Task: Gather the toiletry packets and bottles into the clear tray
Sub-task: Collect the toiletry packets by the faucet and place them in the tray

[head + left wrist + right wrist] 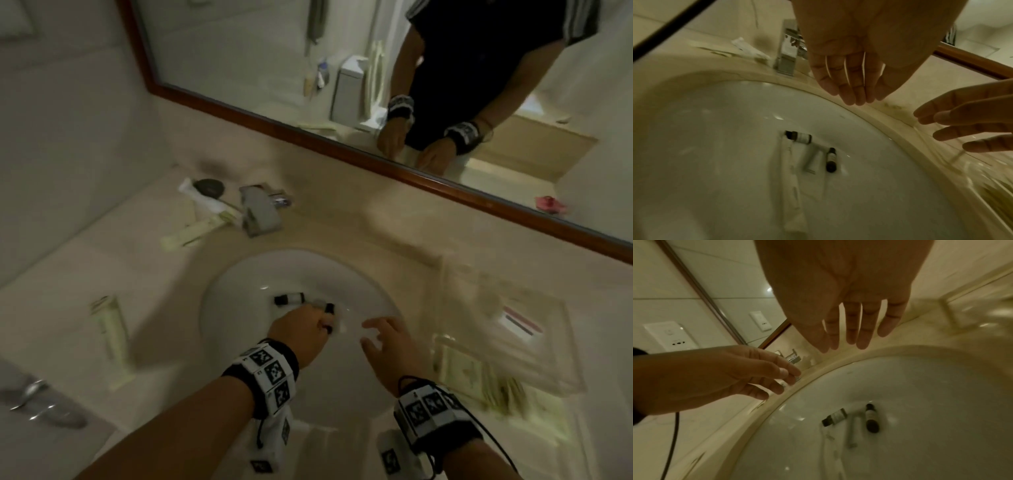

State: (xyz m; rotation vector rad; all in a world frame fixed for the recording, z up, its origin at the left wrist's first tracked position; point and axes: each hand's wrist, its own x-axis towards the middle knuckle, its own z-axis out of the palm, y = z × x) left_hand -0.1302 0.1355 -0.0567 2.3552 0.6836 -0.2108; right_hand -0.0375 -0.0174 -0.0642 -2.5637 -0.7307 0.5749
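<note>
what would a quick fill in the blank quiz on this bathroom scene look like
1. The dark bottles lie in the white ___, not yet in the clear tray.
2. The left hand and right hand hold ___.
3. The clear tray sits on the counter on the person's ___ side.

Missing words: sink; nothing; right

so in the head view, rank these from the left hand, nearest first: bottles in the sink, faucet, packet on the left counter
1. Bottles, in the sink basin right by the left hand.
2. Packet, on the counter to its left.
3. Faucet, behind the basin.
</note>
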